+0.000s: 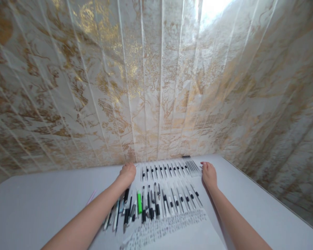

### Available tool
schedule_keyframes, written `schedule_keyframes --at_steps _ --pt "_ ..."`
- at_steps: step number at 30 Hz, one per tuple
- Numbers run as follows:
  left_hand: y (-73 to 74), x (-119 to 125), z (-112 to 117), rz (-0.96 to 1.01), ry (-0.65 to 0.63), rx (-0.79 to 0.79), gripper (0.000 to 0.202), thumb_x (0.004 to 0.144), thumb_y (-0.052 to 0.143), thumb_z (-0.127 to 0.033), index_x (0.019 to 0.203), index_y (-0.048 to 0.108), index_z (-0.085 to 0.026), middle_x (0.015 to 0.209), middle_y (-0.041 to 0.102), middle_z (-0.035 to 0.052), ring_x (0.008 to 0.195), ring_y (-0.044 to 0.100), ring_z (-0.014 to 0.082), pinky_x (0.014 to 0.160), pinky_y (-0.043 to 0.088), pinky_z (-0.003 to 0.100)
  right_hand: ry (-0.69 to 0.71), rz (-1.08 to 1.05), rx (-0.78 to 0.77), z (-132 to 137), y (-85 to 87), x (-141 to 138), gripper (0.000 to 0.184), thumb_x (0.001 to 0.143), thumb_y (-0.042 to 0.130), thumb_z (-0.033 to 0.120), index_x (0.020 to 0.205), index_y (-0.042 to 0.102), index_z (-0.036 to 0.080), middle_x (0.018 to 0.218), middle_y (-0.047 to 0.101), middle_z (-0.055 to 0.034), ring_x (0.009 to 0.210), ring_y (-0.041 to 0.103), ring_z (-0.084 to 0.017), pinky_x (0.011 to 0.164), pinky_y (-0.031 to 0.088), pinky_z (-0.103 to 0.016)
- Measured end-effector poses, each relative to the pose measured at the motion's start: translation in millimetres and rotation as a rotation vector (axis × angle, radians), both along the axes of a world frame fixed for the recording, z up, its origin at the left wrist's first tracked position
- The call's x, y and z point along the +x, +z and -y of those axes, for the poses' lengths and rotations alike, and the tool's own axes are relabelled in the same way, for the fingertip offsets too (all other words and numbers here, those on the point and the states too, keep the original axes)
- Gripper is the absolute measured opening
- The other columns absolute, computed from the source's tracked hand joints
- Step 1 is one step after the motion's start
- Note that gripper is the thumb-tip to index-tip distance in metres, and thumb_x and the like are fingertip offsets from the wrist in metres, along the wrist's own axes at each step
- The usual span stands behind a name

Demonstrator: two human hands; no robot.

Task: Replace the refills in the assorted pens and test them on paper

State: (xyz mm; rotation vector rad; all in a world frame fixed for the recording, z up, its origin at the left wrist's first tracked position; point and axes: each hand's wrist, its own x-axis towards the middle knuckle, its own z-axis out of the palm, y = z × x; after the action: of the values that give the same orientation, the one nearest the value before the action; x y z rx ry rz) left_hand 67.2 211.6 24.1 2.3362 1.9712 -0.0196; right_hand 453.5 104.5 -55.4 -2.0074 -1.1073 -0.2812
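Both my arms reach forward over a white table (41, 194). My left hand (127, 173) rests at the far left end of a row of pens, its fingers curled under and out of sight. My right hand (209, 173) lies at the far right end, beside a bundle of thin dark pens (193, 166), fingers bent down at the table. Between the hands lies a far row of wrapped pens (164, 171). A nearer row of wrapped pens (179, 199) and loose pens, with one green marker (139, 203), lies closer to me.
A sheet with handwritten lines (167, 227) lies nearest to me on the table. A glossy wall with a gold marbled pattern (146, 86) rises right behind the table and wraps round on the right. The table's right edge (263, 187) runs diagonally.
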Motion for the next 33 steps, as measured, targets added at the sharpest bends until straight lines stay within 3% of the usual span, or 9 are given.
schedule_keyframes --at_steps 6,11,18,26,33 --pt "6.0 -10 -2 0.018 -0.029 -0.009 0.031 0.093 0.059 -0.033 0.119 0.058 -0.016 0.116 0.064 0.0076 0.096 0.065 0.0212 0.083 0.055 0.042 0.015 -0.045 0.041 0 0.3 -1 0.024 0.095 0.058 0.031 0.114 0.061 0.016 0.114 0.064 -0.007 0.097 0.064 -0.021 0.084 0.054 -0.042" --pt "8.1 -13 -6 0.083 -0.168 -0.022 0.031 0.094 0.058 -0.034 0.12 0.057 -0.017 0.117 0.063 0.0074 0.099 0.064 0.0222 0.086 0.054 0.045 0.024 -0.073 0.048 0 1.4 -2 0.025 0.094 0.059 0.031 0.114 0.061 0.016 0.115 0.064 -0.0072 0.098 0.064 -0.022 0.084 0.053 -0.043" --pt "3.0 -9 -28 0.179 -0.348 -0.154 0.033 0.092 0.06 -0.032 0.122 0.056 -0.018 0.123 0.061 0.008 0.104 0.062 0.0237 0.088 0.053 0.046 0.029 -0.111 0.021 1 3.5 -3 0.025 0.094 0.059 0.031 0.114 0.061 0.016 0.115 0.064 -0.0071 0.098 0.064 -0.022 0.085 0.053 -0.043" --pt "0.5 -7 -44 0.229 -0.335 -0.256 0.031 0.092 0.061 -0.032 0.119 0.058 -0.017 0.12 0.062 0.0075 0.102 0.063 0.0232 0.086 0.054 0.045 0.033 -0.21 0.014 2 6.6 -7 0.024 0.094 0.059 0.031 0.113 0.062 0.016 0.113 0.065 -0.0068 0.096 0.065 -0.021 0.083 0.054 -0.042" --pt "-0.5 -3 -41 0.305 -0.276 -0.191 0.027 0.092 0.061 -0.031 0.115 0.06 -0.017 0.115 0.064 0.0066 0.096 0.064 0.021 0.083 0.055 0.042 0.052 -0.372 0.104 9 20.4 -16 0.024 0.094 0.058 0.032 0.112 0.062 0.016 0.111 0.065 -0.0065 0.094 0.064 -0.021 0.082 0.054 -0.042"
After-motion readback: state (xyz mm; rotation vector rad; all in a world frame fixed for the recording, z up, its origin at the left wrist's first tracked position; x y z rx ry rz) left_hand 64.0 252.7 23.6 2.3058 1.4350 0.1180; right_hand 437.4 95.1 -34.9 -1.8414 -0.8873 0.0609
